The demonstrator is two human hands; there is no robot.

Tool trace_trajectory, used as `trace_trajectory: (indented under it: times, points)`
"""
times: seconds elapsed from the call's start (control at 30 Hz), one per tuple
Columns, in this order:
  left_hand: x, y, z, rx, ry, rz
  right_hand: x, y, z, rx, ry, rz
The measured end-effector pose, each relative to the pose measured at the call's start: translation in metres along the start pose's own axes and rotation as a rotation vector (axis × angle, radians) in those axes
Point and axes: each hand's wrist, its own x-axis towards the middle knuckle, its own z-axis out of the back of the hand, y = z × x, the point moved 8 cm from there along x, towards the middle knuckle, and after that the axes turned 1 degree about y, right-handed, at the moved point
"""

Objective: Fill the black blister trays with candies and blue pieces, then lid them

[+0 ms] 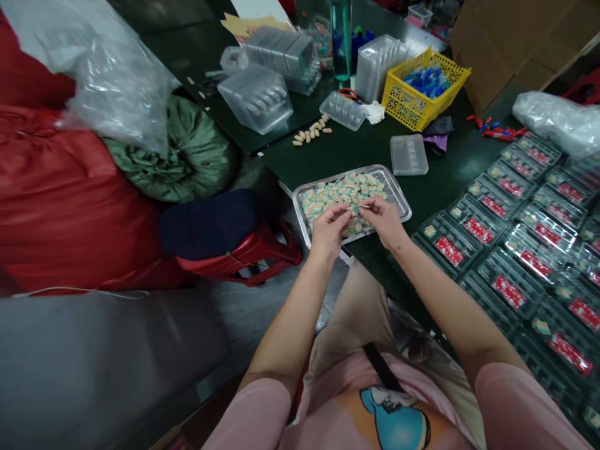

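Observation:
A silver metal tray (398, 199) at the table's near edge holds a heap of small cream-and-teal pieces (323, 195). Over its near side, my left hand (332, 226) pinches one small cream-and-teal piece (354, 210) between thumb and fingertips. My right hand (383, 220) is closed in a pinch right beside that piece, its fingertips almost meeting the left ones. A thin pale sliver shows at the right fingertips, too small to name. Rows of clear plastic trays (462, 222), with red-and-white patterned parts in them, lie to the right.
Behind the metal tray are peanut-shaped pieces (312, 132), a clear lidded case (409, 155), stacked clear trays (257, 97) and a yellow basket (407, 107) of blue parts. A green bottle (341, 40) stands farther back. A red stool (244, 256) and red sacks (84, 200) are at left.

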Motion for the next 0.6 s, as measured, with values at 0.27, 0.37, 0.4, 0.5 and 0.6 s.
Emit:
trace_trajectory:
  times: [0.27, 0.37, 0.4, 0.5, 0.6]
  points:
    - [-0.007, -0.009, 0.000, 0.146, 0.056, -0.208, -0.008, 0.016, 0.017, -0.265, 0.020, 0.123]
    - [-0.009, -0.007, -0.005, 0.183, 0.104, -0.231, -0.014, 0.025, 0.018, -0.382, 0.041, 0.188]
    - [-0.009, -0.006, -0.006, 0.185, 0.114, -0.234, -0.016, 0.027, 0.018, -0.403, 0.050, 0.204]
    - [-0.011, -0.005, -0.010, 0.204, 0.113, -0.255, -0.023, 0.034, 0.019, -0.428, 0.057, 0.232]
    - [-0.013, -0.007, -0.014, 0.260, 0.095, -0.291, -0.030, 0.043, 0.021, -0.468, 0.050, 0.272]
